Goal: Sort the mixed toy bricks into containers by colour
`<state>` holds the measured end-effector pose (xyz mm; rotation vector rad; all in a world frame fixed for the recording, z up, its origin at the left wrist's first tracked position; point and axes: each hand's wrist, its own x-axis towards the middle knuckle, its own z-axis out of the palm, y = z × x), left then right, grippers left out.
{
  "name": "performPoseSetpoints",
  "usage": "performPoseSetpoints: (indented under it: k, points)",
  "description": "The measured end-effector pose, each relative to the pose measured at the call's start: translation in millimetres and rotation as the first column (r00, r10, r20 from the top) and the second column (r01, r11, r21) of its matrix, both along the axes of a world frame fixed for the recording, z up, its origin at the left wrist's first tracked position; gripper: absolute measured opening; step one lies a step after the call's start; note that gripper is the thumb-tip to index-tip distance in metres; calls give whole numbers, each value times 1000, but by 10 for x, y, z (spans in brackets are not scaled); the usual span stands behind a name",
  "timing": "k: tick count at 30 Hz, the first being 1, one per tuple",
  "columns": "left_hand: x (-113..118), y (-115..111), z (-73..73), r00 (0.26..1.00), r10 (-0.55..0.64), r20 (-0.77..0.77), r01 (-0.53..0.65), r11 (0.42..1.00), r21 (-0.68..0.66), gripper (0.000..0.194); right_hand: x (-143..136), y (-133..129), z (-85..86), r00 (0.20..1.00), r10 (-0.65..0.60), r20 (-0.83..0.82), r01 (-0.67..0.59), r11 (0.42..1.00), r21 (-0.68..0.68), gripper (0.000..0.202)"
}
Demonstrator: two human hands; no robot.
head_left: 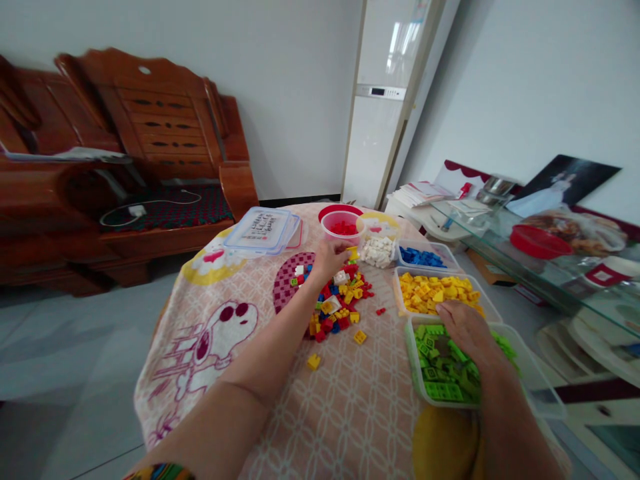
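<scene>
My left hand (pixel 330 259) reaches over the far side of a mixed pile of toy building bricks (pixel 333 303). Its fingers pinch a yellow brick (pixel 353 253) near a bowl of red bricks (pixel 344 228). My right hand (pixel 463 327) is at the near edge of a box of yellow bricks (pixel 433 293), above a box of green bricks (pixel 440 363). Its fingers are drawn together, pointing down at the yellow bricks; what they hold, if anything, is hidden. White bricks (pixel 377 252) and blue bricks (pixel 423 257) fill containers farther back.
Stacked box lids (pixel 263 230) lie at the table's back left. Two loose yellow bricks, one a yellow brick (pixel 313 361), rest on the patterned tablecloth (pixel 325 420). A glass-topped side table (pixel 560 267) with a red bowl (pixel 540 241) stands right; a wooden bench (pixel 165 133) stands left.
</scene>
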<state>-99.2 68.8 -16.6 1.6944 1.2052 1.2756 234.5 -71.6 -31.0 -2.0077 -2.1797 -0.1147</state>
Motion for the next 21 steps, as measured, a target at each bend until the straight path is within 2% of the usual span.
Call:
performPoseSetpoints:
  k: [3, 5, 7, 9, 13, 16, 19, 21]
  points:
    - [333, -158, -23, 978, -176, 111, 183, 981, -59, 27, 8, 2, -4, 1000, 5, -9, -5, 1000, 12, 35]
    - [549, -289, -50, 946, -298, 127, 307, 950, -62, 30, 18, 8, -16, 1000, 6, -14, -6, 1000, 15, 34]
    - [699, -405, -65, 922, -380, 81, 383, 923, -32, 33, 27, 15, -30, 1000, 4, -17, -4, 1000, 19, 34]
    - [746, -472, -48, 917, -399, -23, 400, 917, 19, 35, 30, 17, -38, 1000, 7, -15, -7, 1000, 21, 35]
    - [540, -396, 76, 926, -302, -226, 328, 941, 86, 34, 16, 10, -27, 1000, 14, -10, -14, 1000, 15, 36]
    - [238, -222, 134, 922, -113, -371, 167, 979, 118, 33, 6, 5, -16, 1000, 6, 5, -6, 1000, 7, 37]
    - [-37, -68, 73, 829, 108, -548, -32, 989, 147, 36, 12, 7, -21, 1000, 0, 14, 0, 1000, 2, 38]
    - [-152, -6, -9, 749, 160, -643, -107, 987, 122, 33, 19, 9, -30, 1000, 6, 16, -6, 1000, 8, 38]
